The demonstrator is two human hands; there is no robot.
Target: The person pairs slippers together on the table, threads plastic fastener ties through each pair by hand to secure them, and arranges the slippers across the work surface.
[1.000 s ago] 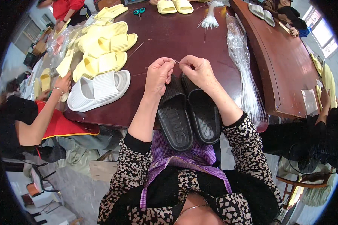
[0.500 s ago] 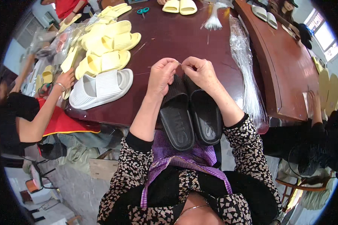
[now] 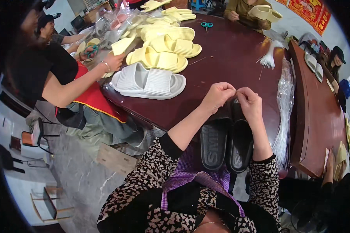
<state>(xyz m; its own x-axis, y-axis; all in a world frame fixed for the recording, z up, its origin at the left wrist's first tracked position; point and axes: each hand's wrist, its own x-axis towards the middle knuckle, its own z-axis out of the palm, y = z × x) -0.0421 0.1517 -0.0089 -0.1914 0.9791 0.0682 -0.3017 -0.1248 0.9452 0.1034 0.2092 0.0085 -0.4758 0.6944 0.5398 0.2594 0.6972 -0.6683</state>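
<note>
A: What sits farthest left?
B: A co-worker in a black top and red apron [image 3: 93, 97], seated at the corner of the dark round table [image 3: 229, 62]. That person's hand [image 3: 113, 61] grips a pale yellow slipper [image 3: 120, 46] near the table's edge

A: And on the table beside that?
B: A pair of light grey slide slippers [image 3: 147, 82] lying side by side, soles down. Behind them is a heap of yellow slippers [image 3: 167, 48], and farther back green-handled scissors [image 3: 206, 25]

A: Now the wearer's own hands?
B: The left hand [image 3: 217, 97] is curled shut, fingertips pinched at the toe end of a pair of black slide slippers [image 3: 225, 145]. The right hand [image 3: 249, 104] is just beside it, touching it, fingers likewise pinched narrow on the same spot. Whatever small thing they nip between them is too small to make out

A: Where are the black slippers exactly?
B: They stand pressed together, soles out toward the camera, heels down over the person's lap and purple apron [image 3: 190, 174], toes up against the near edge of the table, under both hands

A: What lies to the right?
B: A long bundle of clear plastic strips [image 3: 286, 108] along the table's right side, and a white tuft of ties [image 3: 269, 58] farther back. Beyond is a second brown table [image 3: 313, 116] with another grey pair [image 3: 314, 66], and more people sit around the far rim
</note>
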